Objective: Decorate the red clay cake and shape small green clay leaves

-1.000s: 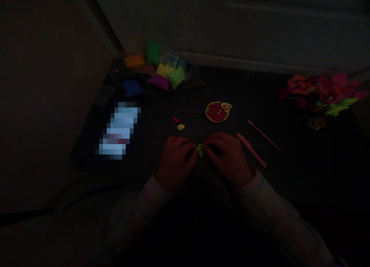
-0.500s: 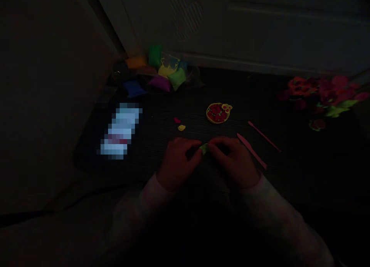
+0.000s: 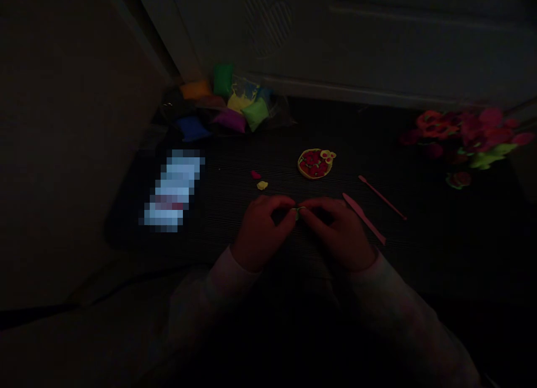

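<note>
Between the fingertips of both hands is a small piece of light green modelling clay [image 3: 298,213], mostly covered now. My left hand [image 3: 265,228] pinches it from the left, and my right hand [image 3: 338,228] from the right, with the fingertips almost meeting. Just beyond the hands lie a yellow clay bit [image 3: 262,185] and a red clay bit [image 3: 255,175]. Farther off sits a round yellow-rimmed clay piece [image 3: 314,164] filled with red and flecked with green, with small yellow and red rounds on its edge. A pink plastic clay knife [image 3: 364,218] lies close to my right hand.
A thin pink modelling tool [image 3: 382,197] lies beyond the knife. Several coloured clay packets [image 3: 232,120] are heaped at the back left. A bright, pixelated screen [image 3: 174,190] lies at left. Colourful flowers [image 3: 474,130] stand at the right on the dark table [image 3: 260,147]. The scene is very dim.
Both hands have shifted slightly right, and their fingertips have come closer together. Less of the green clay shows between them than before. Other things stay where they were.
</note>
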Demonstrator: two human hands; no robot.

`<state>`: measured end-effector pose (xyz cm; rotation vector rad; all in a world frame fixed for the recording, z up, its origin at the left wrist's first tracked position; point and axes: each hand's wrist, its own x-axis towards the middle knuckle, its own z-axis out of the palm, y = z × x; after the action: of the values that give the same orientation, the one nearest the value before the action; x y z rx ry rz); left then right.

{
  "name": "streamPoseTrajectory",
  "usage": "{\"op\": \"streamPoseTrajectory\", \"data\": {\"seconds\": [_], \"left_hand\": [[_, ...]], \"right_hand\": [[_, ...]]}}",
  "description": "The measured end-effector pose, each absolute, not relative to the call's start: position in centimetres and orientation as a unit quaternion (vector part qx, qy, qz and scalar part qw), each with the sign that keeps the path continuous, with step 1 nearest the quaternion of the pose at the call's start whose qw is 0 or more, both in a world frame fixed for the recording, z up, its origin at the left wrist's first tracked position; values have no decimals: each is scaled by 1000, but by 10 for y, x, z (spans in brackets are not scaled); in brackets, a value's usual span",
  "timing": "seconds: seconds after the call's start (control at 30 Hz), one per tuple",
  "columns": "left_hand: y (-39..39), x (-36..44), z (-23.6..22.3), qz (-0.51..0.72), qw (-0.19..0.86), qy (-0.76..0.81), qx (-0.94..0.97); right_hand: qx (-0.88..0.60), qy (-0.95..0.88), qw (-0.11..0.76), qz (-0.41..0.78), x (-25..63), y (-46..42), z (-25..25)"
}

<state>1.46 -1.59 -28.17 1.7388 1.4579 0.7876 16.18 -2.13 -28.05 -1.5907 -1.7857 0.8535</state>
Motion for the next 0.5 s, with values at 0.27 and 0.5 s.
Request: {"op": "streamPoseTrajectory", "data": {"seconds": [0.27, 0.5], "left_hand": [[-12, 19, -278, 363, 472, 576, 559], [-11, 21, -278, 404, 532, 565, 484]], "right_hand": [[-610, -575, 375, 395, 163, -24, -281], [-594, -594, 373, 394, 162, -25, -281]]}}
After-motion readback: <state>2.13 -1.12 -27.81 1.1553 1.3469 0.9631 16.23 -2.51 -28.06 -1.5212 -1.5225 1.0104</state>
